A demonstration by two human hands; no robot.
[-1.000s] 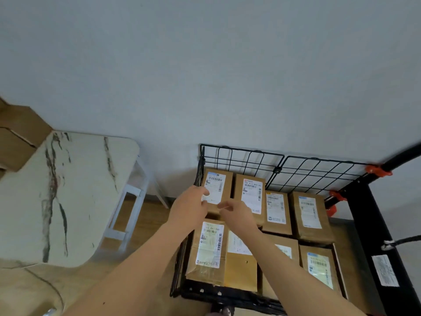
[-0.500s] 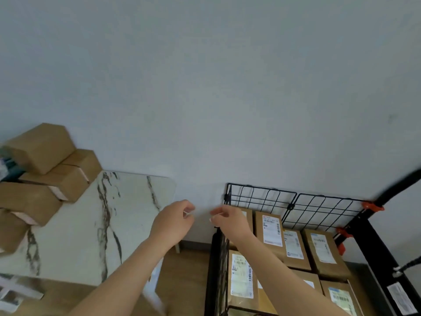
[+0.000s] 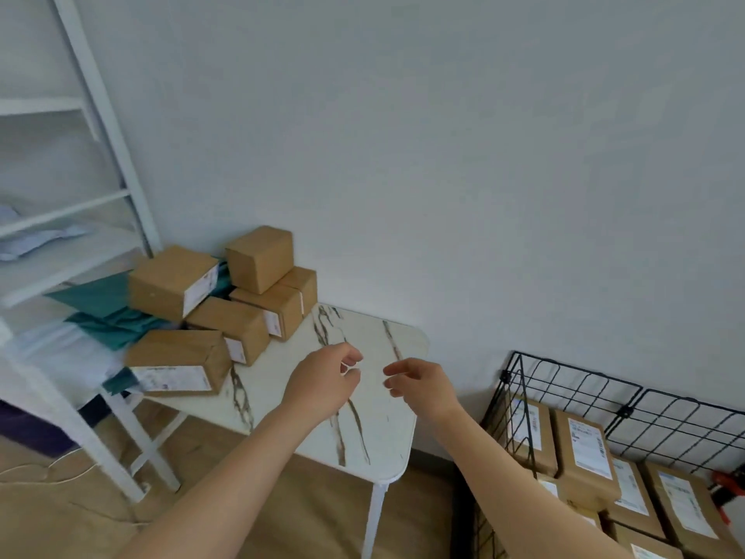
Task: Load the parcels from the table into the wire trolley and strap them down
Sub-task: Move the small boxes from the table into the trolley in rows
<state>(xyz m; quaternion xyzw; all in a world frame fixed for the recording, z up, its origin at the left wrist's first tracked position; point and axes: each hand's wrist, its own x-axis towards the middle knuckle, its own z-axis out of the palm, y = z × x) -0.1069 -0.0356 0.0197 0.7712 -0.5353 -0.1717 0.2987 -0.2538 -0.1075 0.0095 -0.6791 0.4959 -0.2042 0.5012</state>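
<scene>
Several brown cardboard parcels (image 3: pixel 209 312) with white labels are piled at the far left of a white marble-pattern table (image 3: pixel 375 429). My left hand (image 3: pixel 322 381) and my right hand (image 3: pixel 423 387) hover side by side over the bare right part of the tabletop, fingers loosely curled and holding nothing. The nearest parcel (image 3: pixel 177 363) lies to the left of my left hand. At the lower right stands the black wire trolley (image 3: pixel 564 389), with several labelled parcels (image 3: pixel 584 457) packed flat inside it.
A white shelf frame (image 3: pixel 117 163) rises at the left, with teal mailer bags (image 3: pixel 105 312) beside the parcel pile. An orange clamp (image 3: pixel 725 484) sits on the trolley's right side. The floor is wood, with a thin cord (image 3: pixel 48 476) lying on it at the left.
The view has swung left from the trolley to the table. Both hands have left the parcels in the trolley and moved left, over the tabletop, holding nothing.
</scene>
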